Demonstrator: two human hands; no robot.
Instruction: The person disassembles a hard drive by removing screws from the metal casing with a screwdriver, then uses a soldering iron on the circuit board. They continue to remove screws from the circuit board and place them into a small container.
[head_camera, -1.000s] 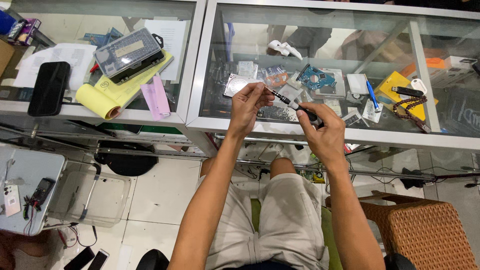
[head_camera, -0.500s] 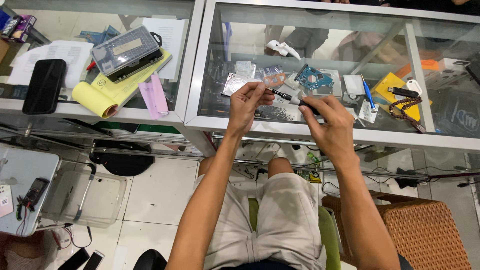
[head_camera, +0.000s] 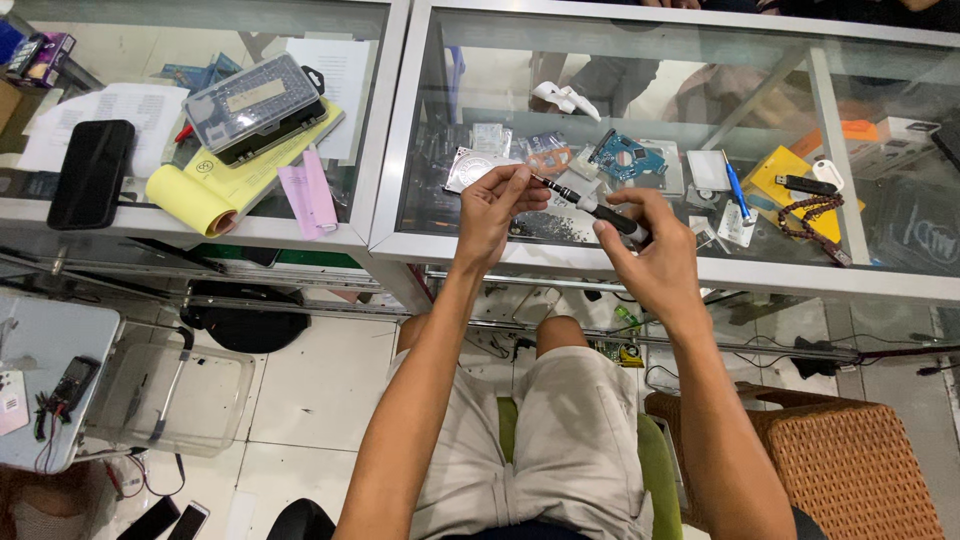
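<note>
My right hand (head_camera: 642, 250) grips the handle of a small black and silver screwdriver (head_camera: 590, 205) held level above the glass counter (head_camera: 640, 265). My left hand (head_camera: 495, 205) pinches the screwdriver's tip end between thumb and fingers. Just beyond the hands on the glass lie a silver hard drive (head_camera: 470, 165), a blue circuit board (head_camera: 628, 158) and small clear bags of parts.
A screwdriver bit case (head_camera: 250, 98) rests on a yellow pad (head_camera: 215, 185), next to a pink slip (head_camera: 308, 198) and a black phone (head_camera: 90, 172). A yellow box (head_camera: 790, 178), beads (head_camera: 815, 215) and a blue pen (head_camera: 736, 195) lie at right. A wicker chair (head_camera: 850, 465) stands lower right.
Both hands with the screwdriver have shifted slightly, the left fingers closing on its tip end. The view has drifted a little.
</note>
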